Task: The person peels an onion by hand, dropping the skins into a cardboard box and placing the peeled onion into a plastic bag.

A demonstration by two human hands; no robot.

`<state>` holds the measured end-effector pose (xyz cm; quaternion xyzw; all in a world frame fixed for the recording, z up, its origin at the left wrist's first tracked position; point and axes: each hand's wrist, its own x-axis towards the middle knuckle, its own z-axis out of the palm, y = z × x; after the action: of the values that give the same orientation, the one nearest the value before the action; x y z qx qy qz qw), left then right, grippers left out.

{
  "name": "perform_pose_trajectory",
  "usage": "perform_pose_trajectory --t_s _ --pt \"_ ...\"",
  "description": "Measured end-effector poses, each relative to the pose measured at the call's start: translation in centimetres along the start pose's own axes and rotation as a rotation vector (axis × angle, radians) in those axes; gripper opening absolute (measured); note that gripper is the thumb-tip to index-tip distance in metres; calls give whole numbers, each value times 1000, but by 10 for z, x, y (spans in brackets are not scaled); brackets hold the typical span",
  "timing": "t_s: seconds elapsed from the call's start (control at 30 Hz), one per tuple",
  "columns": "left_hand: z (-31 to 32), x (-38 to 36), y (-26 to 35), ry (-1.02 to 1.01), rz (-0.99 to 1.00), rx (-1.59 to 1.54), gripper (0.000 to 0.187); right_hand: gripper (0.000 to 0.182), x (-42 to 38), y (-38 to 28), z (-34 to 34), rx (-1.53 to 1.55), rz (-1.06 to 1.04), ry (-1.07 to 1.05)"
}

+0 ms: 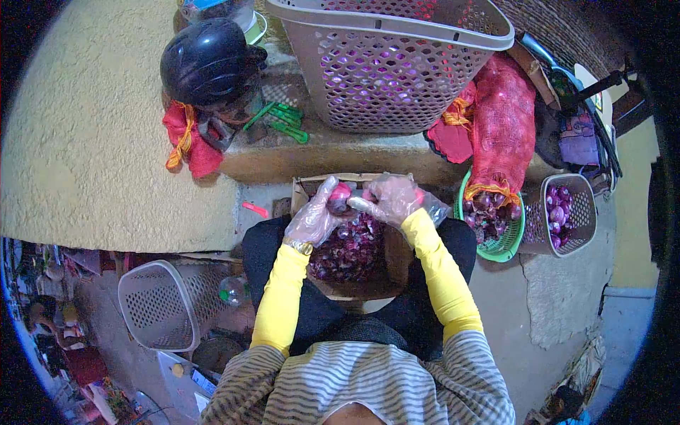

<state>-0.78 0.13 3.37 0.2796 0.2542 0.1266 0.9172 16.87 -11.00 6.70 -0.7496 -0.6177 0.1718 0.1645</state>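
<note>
Red onion [341, 196]: bright pink-red top, darker below, partly covered | in gloved left hand [312, 221], raised over cardboard box [400, 273], box's 11 o'clock as I see it | red item [420, 195], gloved right hand [397, 198], box's 1 o'clock, mostly hidden, can't tell what

Both forearms, in yellow sleeves [281, 294], reach forward from bent elbows, converging in front of the body. The gloved left hand [312, 221] is curled in a grip, thumb side inward; the left wrist [299, 246] wears a band. The right hand [395, 200] bends close beside it, its fingers blurred.
</note>
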Motion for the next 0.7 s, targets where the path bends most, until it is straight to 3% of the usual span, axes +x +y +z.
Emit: perform_pose_trajectory --t_s 0.13,0.2,0.5,0.7 --pt "4 -2 1 18 24 -15 44 56 0 2 9 -7 -81 165" --pt "1 0 0 27 20 -26 43 55 -1 0 5 3 -23 66" --pt "-8 5 -2 -4 13 -63 44 58 -1 1 8 -51 -75 46" --pt "1 2 0 84 30 -57 43 59 -2 -2 4 -58 -96 -20"
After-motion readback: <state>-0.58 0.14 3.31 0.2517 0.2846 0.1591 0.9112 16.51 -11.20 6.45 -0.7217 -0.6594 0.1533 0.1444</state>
